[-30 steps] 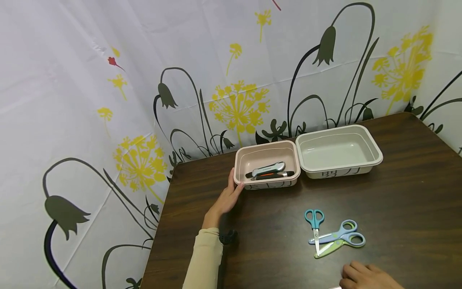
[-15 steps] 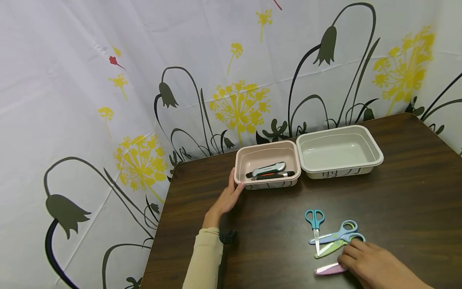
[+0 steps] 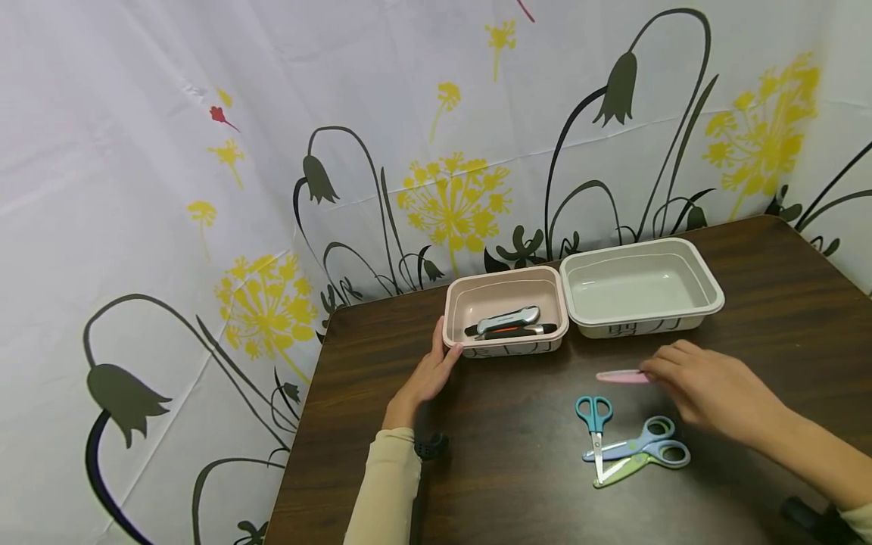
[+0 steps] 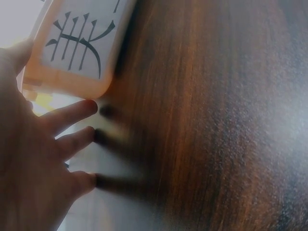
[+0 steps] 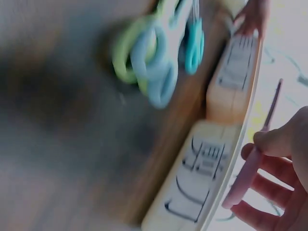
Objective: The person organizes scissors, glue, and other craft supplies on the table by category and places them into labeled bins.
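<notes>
The right hand (image 3: 711,387) pinches a slim pink tool (image 3: 621,377) between thumb and fingers above the dark wood-grained counter (image 3: 504,439), seemingly to leave its tapered end free. The left hand (image 3: 429,375), fingers spread, rests against a rectangular pink plastic box (image 3: 500,291), probably to steady it.

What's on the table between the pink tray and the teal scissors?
Only bare brown tabletop lies between the pink tray and the teal scissors; the head view shows it.
</notes>
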A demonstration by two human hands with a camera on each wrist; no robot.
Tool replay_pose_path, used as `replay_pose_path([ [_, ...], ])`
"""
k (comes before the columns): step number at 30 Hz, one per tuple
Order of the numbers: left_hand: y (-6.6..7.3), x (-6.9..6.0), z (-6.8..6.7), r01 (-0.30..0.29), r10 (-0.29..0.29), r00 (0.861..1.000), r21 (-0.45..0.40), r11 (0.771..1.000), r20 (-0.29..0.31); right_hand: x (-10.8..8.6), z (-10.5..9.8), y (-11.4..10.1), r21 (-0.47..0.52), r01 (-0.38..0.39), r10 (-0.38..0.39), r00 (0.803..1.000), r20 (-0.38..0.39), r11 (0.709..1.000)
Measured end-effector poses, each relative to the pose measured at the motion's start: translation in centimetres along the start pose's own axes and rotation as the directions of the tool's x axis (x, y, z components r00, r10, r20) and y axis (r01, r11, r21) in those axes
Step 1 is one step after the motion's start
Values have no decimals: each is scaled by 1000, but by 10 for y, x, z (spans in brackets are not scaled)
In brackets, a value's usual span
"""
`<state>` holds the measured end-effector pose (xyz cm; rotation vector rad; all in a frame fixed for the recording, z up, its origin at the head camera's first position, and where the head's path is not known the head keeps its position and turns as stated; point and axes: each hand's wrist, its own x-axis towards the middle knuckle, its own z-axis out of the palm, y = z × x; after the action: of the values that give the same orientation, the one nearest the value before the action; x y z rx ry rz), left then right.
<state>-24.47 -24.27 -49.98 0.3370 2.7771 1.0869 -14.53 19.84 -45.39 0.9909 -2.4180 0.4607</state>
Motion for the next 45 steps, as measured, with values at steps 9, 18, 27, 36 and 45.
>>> replay_pose_path([
  [9, 2, 1, 0, 14, -14, 1000, -3, 1000, 2, 34, 1, 45, -63, -115, 118, 992, 52, 991],
  [18, 2, 1, 0, 17, -17, 1000, 0, 1000, 5, 48, 5, 75, -52, -192, 199, 946, 255, 980],
  [27, 2, 1, 0, -28, 28, 1000, 8, 1000, -1, 57, 10, 85, -44, -235, 234, 899, 370, 971],
  [36, 2, -1, 0, -16, 16, 1000, 5, 1000, 0, 58, 16, 94, 28, -229, 196, 885, 423, 973],
  [45, 0, 0, 0, -5, 5, 1000, 4, 1000, 0, 56, 20, 104, 167, -248, 151, 882, 446, 954],
])
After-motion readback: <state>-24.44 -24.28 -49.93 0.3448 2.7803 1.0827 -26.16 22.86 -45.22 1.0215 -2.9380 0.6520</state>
